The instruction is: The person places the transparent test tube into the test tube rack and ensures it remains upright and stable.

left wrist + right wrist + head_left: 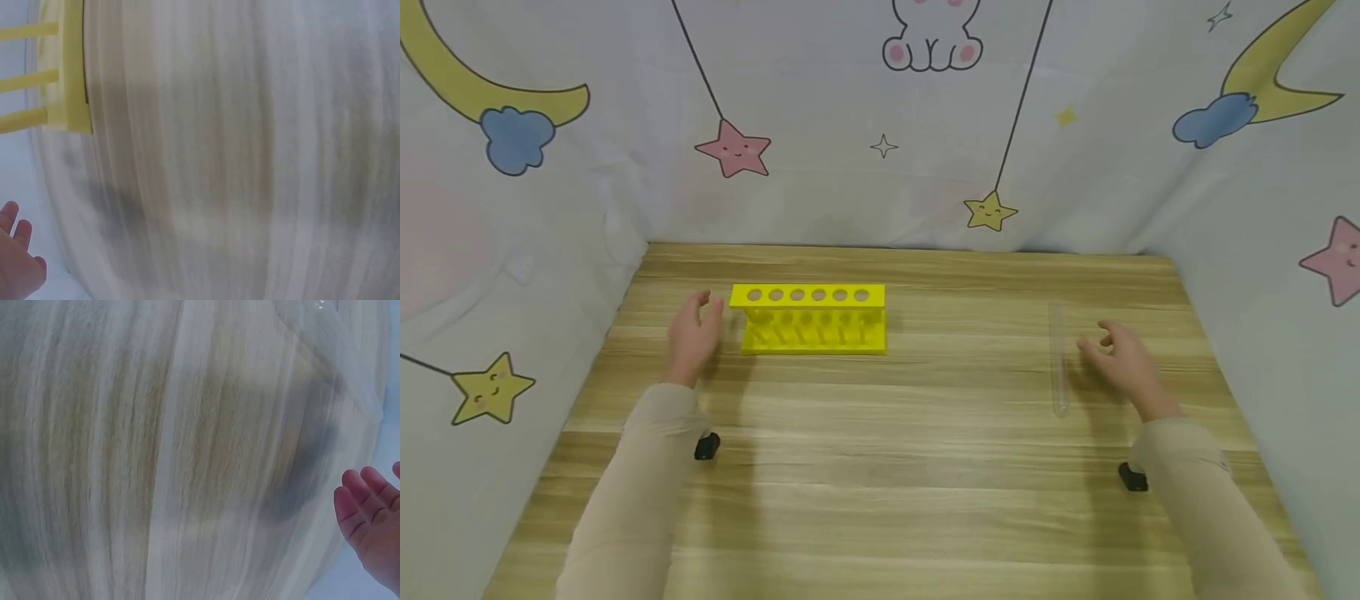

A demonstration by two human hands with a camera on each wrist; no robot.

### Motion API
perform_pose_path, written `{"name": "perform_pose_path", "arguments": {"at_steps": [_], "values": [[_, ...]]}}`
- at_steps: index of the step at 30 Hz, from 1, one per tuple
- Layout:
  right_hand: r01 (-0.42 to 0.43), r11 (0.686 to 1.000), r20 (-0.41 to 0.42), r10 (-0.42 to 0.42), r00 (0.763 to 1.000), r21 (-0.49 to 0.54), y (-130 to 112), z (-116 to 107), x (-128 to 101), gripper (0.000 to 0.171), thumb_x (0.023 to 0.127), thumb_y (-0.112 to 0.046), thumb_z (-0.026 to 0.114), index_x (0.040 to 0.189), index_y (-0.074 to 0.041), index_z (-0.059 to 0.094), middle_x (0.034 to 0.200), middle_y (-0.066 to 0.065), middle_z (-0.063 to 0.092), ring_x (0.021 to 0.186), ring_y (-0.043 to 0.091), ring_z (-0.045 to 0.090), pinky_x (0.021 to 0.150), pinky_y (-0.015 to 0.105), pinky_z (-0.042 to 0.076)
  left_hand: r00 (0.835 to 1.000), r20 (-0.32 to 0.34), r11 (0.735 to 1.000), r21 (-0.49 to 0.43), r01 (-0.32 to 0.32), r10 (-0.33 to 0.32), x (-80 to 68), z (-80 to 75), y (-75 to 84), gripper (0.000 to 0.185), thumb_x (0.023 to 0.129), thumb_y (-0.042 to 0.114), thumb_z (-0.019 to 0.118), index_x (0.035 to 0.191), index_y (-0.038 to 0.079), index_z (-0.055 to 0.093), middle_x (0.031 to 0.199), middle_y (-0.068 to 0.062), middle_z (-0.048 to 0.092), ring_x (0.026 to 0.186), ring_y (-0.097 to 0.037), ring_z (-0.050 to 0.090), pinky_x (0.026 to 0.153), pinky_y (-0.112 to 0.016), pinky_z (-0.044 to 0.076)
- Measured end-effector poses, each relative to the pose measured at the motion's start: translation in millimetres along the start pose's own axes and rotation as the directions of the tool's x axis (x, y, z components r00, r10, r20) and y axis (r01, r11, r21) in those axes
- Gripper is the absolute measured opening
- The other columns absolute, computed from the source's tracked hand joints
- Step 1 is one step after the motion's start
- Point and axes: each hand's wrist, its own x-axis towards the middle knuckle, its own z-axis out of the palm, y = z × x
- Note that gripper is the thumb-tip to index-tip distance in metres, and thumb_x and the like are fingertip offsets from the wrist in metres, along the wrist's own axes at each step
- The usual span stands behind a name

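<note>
A yellow test tube rack [811, 350] with a row of several holes along its top stands at the back left of the table; its holes hold nothing. Just left of it, my left hand [694, 337] hovers with relaxed fingers, holding nothing. In the left wrist view the rack's base and pegs [65, 94] show at the upper left, apart from the hand [20, 262]. A clear test tube [1059, 367] lies on the wood at the right, its rounded end toward me. My right hand [1122, 362] is beside it on the right, fingers loosely bent and bare of any object.
The wood-grain table [910, 467] is walled at the back and both sides by a white cloth [820, 192] printed with stars and moons. A small black piece [706, 446] sits at the left wrist, another [1132, 477] at the right.
</note>
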Motion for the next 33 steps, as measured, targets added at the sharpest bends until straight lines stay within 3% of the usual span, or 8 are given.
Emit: {"name": "perform_pose_path", "arguments": {"at_steps": [5,15,33], "values": [[-0.016,0.999,0.03,0.015,0.999,0.034,-6.3,3.4,3.9,0.065,0.09,-0.045,0.041,0.131,0.005,0.031,0.109,0.03,0.05,0.097,0.043,0.049,0.074,0.052,0.039,1.0,0.011,0.996,-0.082,0.021,-0.02,4.1,4.0,7.5,0.059,0.093,0.046,0.029,0.133,0.003,0.033,0.135,-0.021,0.037,0.126,-0.037,0.031,0.102,-0.049,0.023],[-0.039,0.998,0.036,0.037,0.999,0.057,-13.5,10.8,7.9,0.062,0.091,-0.045,0.038,0.128,0.004,0.035,0.107,0.029,0.051,0.095,0.041,0.049,0.074,0.049,0.04,0.997,0.057,0.99,-0.124,0.063,-0.057,7.3,12.3,15.3,0.065,0.091,0.052,0.025,0.136,0.005,0.03,0.136,-0.021,0.036,0.125,-0.036,0.033,0.102,-0.048,0.025],[-0.095,0.994,-0.009,0.096,0.995,0.06,-19.2,20.0,19.1,0.06,0.09,-0.043,0.04,0.124,0.007,0.039,0.106,0.031,0.053,0.095,0.041,0.051,0.076,0.049,0.041,0.99,0.028,0.965,-0.224,0.138,-0.135,14.5,24.3,23.3,0.063,0.091,0.052,0.027,0.135,0.007,0.032,0.136,-0.017,0.037,0.125,-0.031,0.034,0.103,-0.042,0.026]]}}
